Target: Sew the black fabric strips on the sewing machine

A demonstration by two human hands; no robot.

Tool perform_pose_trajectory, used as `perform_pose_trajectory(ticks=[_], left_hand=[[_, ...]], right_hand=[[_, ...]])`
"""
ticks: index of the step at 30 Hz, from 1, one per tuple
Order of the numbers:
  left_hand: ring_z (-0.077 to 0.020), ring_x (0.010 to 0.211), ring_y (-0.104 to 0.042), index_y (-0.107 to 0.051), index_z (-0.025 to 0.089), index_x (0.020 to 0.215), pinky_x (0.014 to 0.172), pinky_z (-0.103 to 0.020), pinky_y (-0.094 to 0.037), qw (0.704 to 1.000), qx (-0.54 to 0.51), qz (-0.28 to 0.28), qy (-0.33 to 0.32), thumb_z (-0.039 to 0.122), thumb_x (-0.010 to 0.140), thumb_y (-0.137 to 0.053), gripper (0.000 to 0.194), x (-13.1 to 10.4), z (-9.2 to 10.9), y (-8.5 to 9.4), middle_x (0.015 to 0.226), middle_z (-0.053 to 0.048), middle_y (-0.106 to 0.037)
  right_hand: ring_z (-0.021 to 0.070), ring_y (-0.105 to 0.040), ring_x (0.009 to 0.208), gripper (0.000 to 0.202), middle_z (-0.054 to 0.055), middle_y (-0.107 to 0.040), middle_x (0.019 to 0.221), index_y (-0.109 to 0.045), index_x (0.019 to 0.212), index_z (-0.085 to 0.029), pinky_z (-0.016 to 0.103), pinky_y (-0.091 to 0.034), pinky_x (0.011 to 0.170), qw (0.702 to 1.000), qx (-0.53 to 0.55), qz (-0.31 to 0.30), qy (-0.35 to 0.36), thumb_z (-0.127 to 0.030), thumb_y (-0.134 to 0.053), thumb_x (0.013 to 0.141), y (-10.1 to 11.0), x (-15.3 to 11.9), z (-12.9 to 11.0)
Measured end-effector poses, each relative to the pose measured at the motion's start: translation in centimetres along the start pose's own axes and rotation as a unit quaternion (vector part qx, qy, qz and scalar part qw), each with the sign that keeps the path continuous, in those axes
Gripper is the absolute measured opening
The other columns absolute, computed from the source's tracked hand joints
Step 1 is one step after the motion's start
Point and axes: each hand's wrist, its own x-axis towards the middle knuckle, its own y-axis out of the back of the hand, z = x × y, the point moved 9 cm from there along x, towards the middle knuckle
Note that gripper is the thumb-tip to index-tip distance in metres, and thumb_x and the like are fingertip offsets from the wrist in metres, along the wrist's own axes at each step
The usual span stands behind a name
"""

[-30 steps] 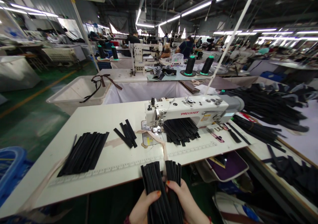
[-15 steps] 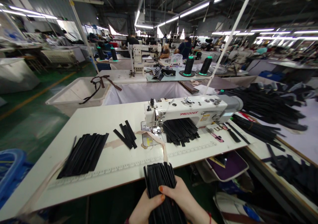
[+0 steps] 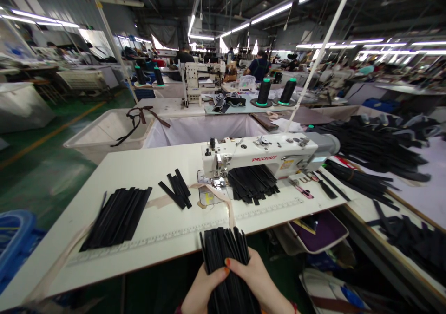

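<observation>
A thick bundle of black strips (image 3: pixel 223 244) stands upright in front of the table's near edge. My left hand (image 3: pixel 205 284) grips it from the left and my right hand (image 3: pixel 256 272) from the right, thumbs meeting across its front. The other fingers are hidden behind the strips. Beyond the bundle is a white sewing machine (image 3: pixel 240 158), with a pile of black strips (image 3: pixel 252 184) under its arm. A beige tape (image 3: pixel 216 191) runs from beside the needle area down behind the bundle.
On the white table (image 3: pixel 167 228) lie a stack of black strips (image 3: pixel 116 219), a few loose strips (image 3: pixel 176 188) and pink-handled snips (image 3: pixel 304 191). More black pieces (image 3: pixel 376 142) are heaped at right. A beige bin (image 3: pixel 104 137) stands behind, a blue tub (image 3: pixel 16 239) at left.
The strips' top ends have spread slightly and shifted a little left. Both hands keep hold of the bundle, with the thumbs slightly moved.
</observation>
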Motion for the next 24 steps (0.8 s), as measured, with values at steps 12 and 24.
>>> perform_pose_trajectory(ticks=[12, 24], left_hand=[[-0.0203, 0.07, -0.066, -0.074, 0.014, 0.103, 0.07, -0.032, -0.051, 0.998, 0.063, 0.016, -0.007, 0.031, 0.058, -0.092, 0.052, -0.4, 0.9, -0.2, 0.08, -0.008, -0.073], [-0.0398, 0.11, -0.065, -0.072, 0.012, 0.109, 0.102, -0.051, -0.045, 0.998, 0.05, -0.006, -0.025, 0.032, 0.059, -0.091, 0.057, -0.3, 0.8, -0.7, 0.109, -0.019, -0.074]], right_hand=[[0.0157, -0.057, 0.049, 0.035, 0.003, -0.065, 0.056, -0.068, 0.076, -0.013, 0.027, -0.047, 0.05, 0.99, 0.103, 0.052, -0.077, -0.045, -0.079, 0.067, 1.2, 0.1, 1.7], [0.0235, -0.068, 0.084, 0.044, 0.007, -0.074, 0.089, -0.072, 0.091, -0.014, 0.032, -0.052, 0.077, 0.998, 0.044, -0.031, -0.019, -0.043, -0.087, 0.063, -1.5, -0.1, -1.1]])
